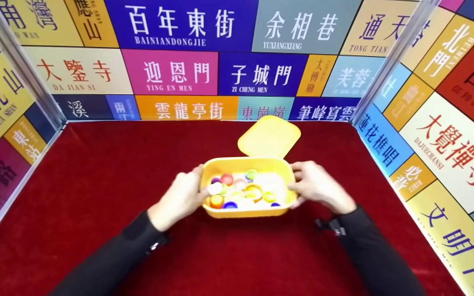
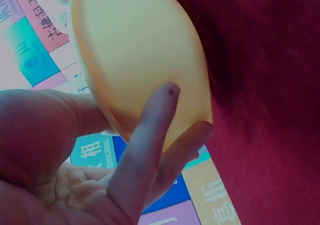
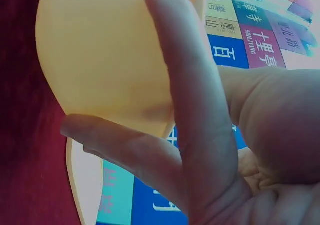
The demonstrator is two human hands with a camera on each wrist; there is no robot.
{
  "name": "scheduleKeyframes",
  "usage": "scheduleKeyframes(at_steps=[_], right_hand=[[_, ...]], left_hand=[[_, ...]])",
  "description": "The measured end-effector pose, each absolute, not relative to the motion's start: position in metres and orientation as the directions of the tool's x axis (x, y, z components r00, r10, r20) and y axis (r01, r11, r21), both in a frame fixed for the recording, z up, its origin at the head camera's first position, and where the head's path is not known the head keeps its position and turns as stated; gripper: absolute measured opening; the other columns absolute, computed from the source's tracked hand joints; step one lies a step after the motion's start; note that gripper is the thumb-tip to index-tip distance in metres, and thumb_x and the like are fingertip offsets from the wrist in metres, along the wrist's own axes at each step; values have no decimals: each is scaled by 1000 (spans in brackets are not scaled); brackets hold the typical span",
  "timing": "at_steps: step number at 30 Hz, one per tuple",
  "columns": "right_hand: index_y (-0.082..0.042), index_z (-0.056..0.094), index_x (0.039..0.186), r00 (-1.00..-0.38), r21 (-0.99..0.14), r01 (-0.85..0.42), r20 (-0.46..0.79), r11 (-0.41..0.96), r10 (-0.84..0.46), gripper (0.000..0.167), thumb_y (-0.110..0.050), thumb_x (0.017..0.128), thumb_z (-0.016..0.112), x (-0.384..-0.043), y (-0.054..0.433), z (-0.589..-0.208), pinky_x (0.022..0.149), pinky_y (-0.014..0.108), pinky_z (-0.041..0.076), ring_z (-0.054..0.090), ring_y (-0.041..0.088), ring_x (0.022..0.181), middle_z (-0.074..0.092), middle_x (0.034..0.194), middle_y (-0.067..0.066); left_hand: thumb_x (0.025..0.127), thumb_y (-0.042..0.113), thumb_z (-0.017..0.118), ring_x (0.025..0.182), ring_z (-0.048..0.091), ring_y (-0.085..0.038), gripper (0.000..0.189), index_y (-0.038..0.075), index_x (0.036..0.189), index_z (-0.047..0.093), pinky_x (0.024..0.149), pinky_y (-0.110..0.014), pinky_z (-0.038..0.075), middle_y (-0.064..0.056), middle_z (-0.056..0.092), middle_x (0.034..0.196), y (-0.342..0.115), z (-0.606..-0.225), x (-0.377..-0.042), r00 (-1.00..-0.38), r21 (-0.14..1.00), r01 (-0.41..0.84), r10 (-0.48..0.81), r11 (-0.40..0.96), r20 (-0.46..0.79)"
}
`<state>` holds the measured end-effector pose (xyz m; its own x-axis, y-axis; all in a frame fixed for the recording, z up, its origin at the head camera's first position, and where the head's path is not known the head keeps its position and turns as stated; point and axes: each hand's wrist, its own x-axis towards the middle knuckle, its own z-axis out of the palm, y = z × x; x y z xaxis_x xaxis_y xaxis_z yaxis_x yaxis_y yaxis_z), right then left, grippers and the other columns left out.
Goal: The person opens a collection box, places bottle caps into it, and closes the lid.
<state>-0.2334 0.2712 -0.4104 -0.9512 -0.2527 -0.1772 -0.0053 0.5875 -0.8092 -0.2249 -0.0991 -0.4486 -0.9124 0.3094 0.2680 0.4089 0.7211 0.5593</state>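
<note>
Both hands hold a yellow plastic box [image 1: 245, 213] by its two short ends, over the red cloth. At its left end the left hand [image 1: 185, 193] grips the wall, thumb at the rim and fingers spread on the outside, as the left wrist view shows. On the opposite end the right hand [image 1: 317, 185] has its thumb over the rim and its fingers against the outer wall [image 3: 100, 60]. Inside lie several small round pieces like bottle caps, among them an orange one [image 1: 217, 201], a blue one [image 1: 230, 204], a green one [image 1: 252, 174] and a white one [image 1: 215, 188].
A yellow lid [image 1: 269, 137] lies on the red cloth [image 1: 109, 172] just behind the box. Panels printed with large characters [image 1: 171, 74] stand at the back and both sides, with metal posts [image 1: 393, 61] at the corners.
</note>
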Motion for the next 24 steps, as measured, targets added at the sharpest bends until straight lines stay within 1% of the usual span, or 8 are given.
scheduleKeyframes(at_steps=[2, 4, 7, 11, 13, 17, 22, 24], right_hand=[[11, 63, 154, -943, -827, -11, -179, 561, -282, 55, 5, 100, 70, -237, 260, -417, 64, 44, 73, 88, 45, 92, 81, 130, 35], [10, 63, 155, -934, -842, -13, -181, 540, -306, 56, 4, 100, 71, -241, 245, -425, 65, 46, 74, 88, 46, 93, 81, 130, 33], [9, 62, 157, -927, -847, 14, -210, 531, -310, 56, 5, 101, 72, -244, 232, -437, 66, 47, 74, 88, 43, 93, 82, 132, 31], [10, 61, 156, -922, -840, 51, -247, 540, -297, 55, 6, 102, 71, -244, 232, -446, 67, 45, 74, 88, 39, 93, 81, 133, 31], [10, 61, 155, -921, -843, 56, -251, 535, -298, 54, 6, 102, 71, -244, 234, -446, 68, 44, 74, 88, 38, 94, 80, 134, 32], [10, 61, 155, -919, -840, 47, -248, 540, -305, 54, 5, 102, 72, -244, 235, -445, 68, 44, 74, 88, 37, 95, 80, 133, 32], [10, 62, 155, -917, -844, 42, -245, 535, -316, 55, 2, 102, 73, -246, 237, -444, 70, 45, 75, 88, 39, 100, 80, 134, 32], [11, 61, 157, -912, -848, 52, -256, 528, -320, 55, -2, 104, 74, -247, 238, -444, 72, 46, 75, 88, 38, 102, 79, 136, 34]], left_hand=[[98, 6, 84, 110, 85, -47, 62, -15, 153, 64, 97, -59, 71, -33, 83, 123, -108, -451, -223, -930, 558, 365, 263, 745, 258], [97, 4, 83, 111, 84, -47, 62, -16, 153, 63, 98, -59, 71, -34, 83, 124, -121, -453, -221, -945, 567, 324, 227, 758, 236], [101, 4, 80, 118, 84, -46, 64, -19, 156, 58, 104, -57, 71, -38, 79, 132, -134, -458, -219, -956, 576, 292, 219, 764, 194], [103, 6, 80, 114, 85, -43, 69, -20, 160, 54, 99, -55, 72, -40, 78, 132, -136, -463, -220, -959, 583, 283, 225, 761, 172], [102, 5, 81, 106, 85, -41, 68, -19, 160, 55, 92, -52, 73, -37, 81, 125, -134, -464, -220, -958, 588, 286, 220, 757, 183], [102, 5, 82, 97, 84, -38, 67, -18, 160, 56, 85, -49, 73, -34, 83, 120, -133, -466, -218, -956, 594, 293, 220, 749, 194], [102, 4, 81, 97, 84, -37, 69, -18, 162, 54, 84, -49, 73, -35, 82, 121, -134, -466, -218, -959, 602, 285, 214, 746, 188], [102, 4, 82, 99, 85, -37, 69, -18, 161, 54, 86, -49, 73, -35, 82, 122, -134, -466, -217, -959, 606, 284, 212, 744, 188]])
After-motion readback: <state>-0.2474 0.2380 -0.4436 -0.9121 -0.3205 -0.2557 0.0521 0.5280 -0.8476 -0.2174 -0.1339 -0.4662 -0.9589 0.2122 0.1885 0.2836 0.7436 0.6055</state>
